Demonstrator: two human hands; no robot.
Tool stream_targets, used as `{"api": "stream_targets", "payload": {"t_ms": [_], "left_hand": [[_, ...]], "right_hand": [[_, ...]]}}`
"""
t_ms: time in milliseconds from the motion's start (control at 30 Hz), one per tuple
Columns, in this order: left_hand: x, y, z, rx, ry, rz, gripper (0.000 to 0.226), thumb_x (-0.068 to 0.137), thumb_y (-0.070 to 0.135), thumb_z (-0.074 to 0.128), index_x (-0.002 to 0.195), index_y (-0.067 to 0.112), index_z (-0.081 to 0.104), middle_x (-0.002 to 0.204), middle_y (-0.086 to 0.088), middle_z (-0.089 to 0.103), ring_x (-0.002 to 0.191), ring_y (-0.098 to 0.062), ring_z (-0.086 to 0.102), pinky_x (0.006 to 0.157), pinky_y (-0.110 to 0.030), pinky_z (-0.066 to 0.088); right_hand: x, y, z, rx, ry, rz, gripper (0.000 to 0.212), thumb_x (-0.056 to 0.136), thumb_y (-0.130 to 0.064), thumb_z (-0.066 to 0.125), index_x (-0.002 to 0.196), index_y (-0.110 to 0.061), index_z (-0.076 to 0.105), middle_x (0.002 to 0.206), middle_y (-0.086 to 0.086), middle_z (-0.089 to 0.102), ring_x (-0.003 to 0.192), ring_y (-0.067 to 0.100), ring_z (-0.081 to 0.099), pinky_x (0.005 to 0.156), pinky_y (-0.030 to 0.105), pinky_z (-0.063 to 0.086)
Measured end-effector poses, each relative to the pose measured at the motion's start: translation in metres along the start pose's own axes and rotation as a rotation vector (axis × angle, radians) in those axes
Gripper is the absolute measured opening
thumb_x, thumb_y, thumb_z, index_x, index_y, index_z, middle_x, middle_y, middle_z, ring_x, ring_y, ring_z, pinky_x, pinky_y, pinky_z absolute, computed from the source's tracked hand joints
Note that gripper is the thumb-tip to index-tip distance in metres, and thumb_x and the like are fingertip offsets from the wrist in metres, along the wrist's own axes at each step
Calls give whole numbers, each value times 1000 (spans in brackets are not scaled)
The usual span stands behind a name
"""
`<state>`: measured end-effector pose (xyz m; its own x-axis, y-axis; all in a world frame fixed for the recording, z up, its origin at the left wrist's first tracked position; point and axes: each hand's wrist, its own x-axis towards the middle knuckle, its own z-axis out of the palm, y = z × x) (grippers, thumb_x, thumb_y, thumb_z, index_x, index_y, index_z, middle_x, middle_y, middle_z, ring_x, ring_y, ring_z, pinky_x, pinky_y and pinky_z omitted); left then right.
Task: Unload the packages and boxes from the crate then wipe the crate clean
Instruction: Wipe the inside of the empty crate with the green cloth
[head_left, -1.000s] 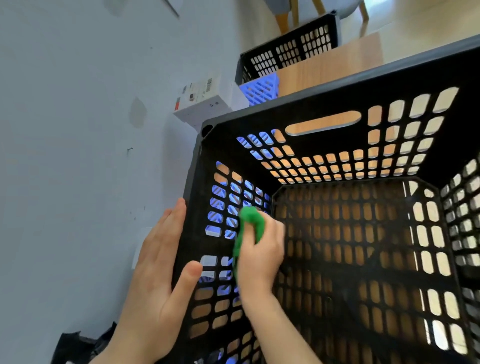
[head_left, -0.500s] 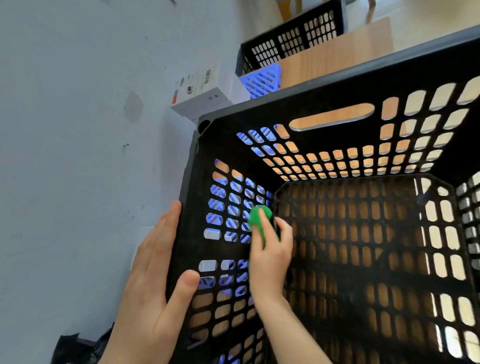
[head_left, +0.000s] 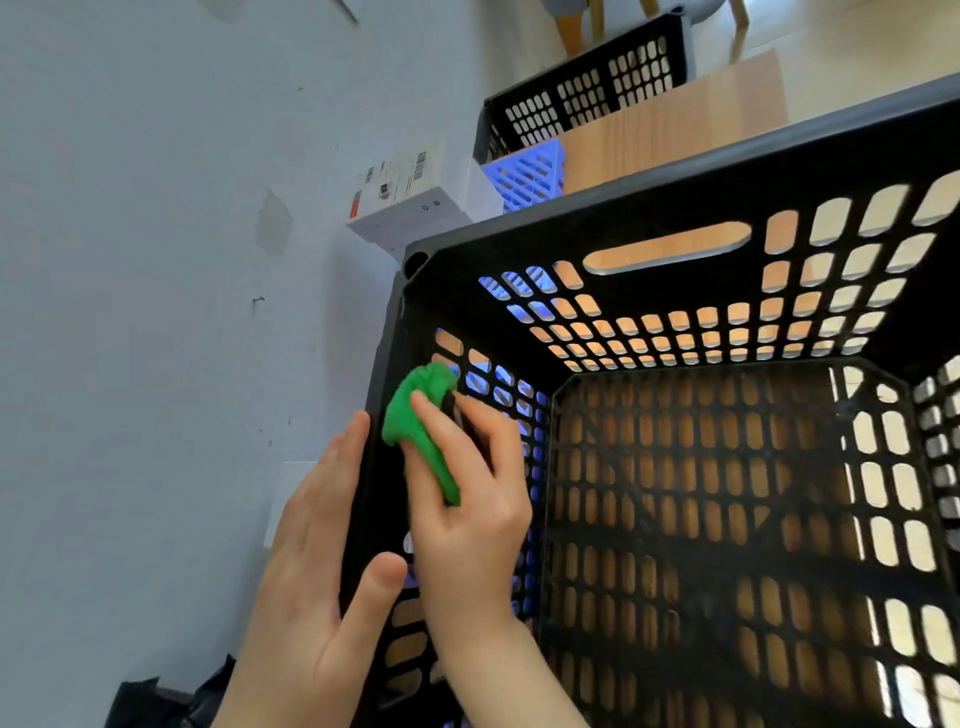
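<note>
On wooden bench (head_left: 675, 124), left edge: black perforated plastic crate (head_left: 675, 174). Left hand (head_left: 311, 561) clasps its left wall, thumb inside. Right hand (head_left: 467, 509) clenched on crumpled green cloth (head_left: 410, 410), pressed to that wall's inner face near the rim
</note>
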<state>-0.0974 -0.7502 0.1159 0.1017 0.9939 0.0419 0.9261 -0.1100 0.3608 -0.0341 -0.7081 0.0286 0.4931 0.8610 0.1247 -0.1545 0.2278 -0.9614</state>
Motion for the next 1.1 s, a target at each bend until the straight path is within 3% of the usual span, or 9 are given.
{"api": "stream_targets", "payload": {"t_ms": [200, 400, 467, 533, 667, 800, 900, 967, 1100], "left_hand": [[-2, 2, 0, 8, 12, -10, 69, 90, 67, 32, 153, 41, 20, 156, 24, 26, 143, 0, 26, 106, -26, 35], [0, 2, 0, 89, -20, 18, 66, 94, 64, 29, 153, 34, 24, 158, 22, 21, 144, 2, 21, 108, -4, 16], [-1, 2, 0, 76, -21, 15, 66, 94, 65, 29, 153, 35, 24, 158, 23, 21, 144, 1, 21, 110, -8, 20], [-1, 2, -1, 69, -18, 10, 67, 93, 66, 29, 153, 35, 25, 158, 23, 21, 145, 0, 21, 110, -18, 28], [-1, 2, 0, 64, -21, 16, 67, 94, 65, 30, 153, 33, 27, 159, 22, 21, 145, -1, 21, 111, -8, 17], [0, 2, 1, 56, -24, 9, 68, 95, 65, 29, 153, 29, 26, 159, 21, 21, 146, -1, 20, 112, -8, 15], [0, 1, 1, 70, -24, 11, 68, 95, 65, 28, 153, 30, 25, 159, 21, 20, 146, -1, 20, 112, -7, 14], [0, 1, 1, 66, -30, 8, 68, 95, 65, 28, 153, 30, 25, 159, 21, 20, 146, 0, 19, 111, -6, 14], [-1, 1, 0, 53, -23, 13, 67, 95, 63, 31, 152, 28, 29, 159, 19, 23, 146, -3, 21, 112, -8, 16]], "right_hand": [[4, 55, -7, -169, -5, 22, 27, 90, -13, 61, 115, -11, 69, 116, 7, 56, 110, 14, 55, 91, 33, 53], [3, 107, -31, -392, 1, 568, 29, 90, -8, 61, 119, -9, 66, 119, 6, 55, 105, 16, 54, 96, 32, 48], [9, 109, -30, -402, 49, 687, 28, 93, -12, 58, 120, -10, 65, 120, 6, 58, 104, 14, 53, 91, 24, 41], [17, 101, -22, -367, 127, 794, 26, 94, -17, 57, 119, -15, 66, 119, 5, 61, 105, 16, 56, 88, 26, 43], [32, 56, -7, -181, 106, 669, 24, 92, -19, 60, 114, -21, 67, 113, -5, 63, 102, 6, 58, 94, 30, 50], [38, -4, 13, 35, 59, 236, 24, 89, -12, 64, 111, -18, 69, 111, -3, 64, 105, 5, 59, 93, 23, 48], [39, -8, 23, -20, 25, -20, 26, 87, -8, 66, 112, -13, 70, 117, 6, 59, 110, 16, 55, 94, 27, 46], [41, 16, 18, -114, 10, -17, 28, 86, -6, 64, 112, -12, 68, 119, 6, 55, 110, 15, 54, 94, 27, 46], [40, 81, -6, -300, -3, 362, 27, 87, -3, 62, 112, -10, 65, 118, 0, 52, 110, 15, 52, 96, 32, 48]]}}
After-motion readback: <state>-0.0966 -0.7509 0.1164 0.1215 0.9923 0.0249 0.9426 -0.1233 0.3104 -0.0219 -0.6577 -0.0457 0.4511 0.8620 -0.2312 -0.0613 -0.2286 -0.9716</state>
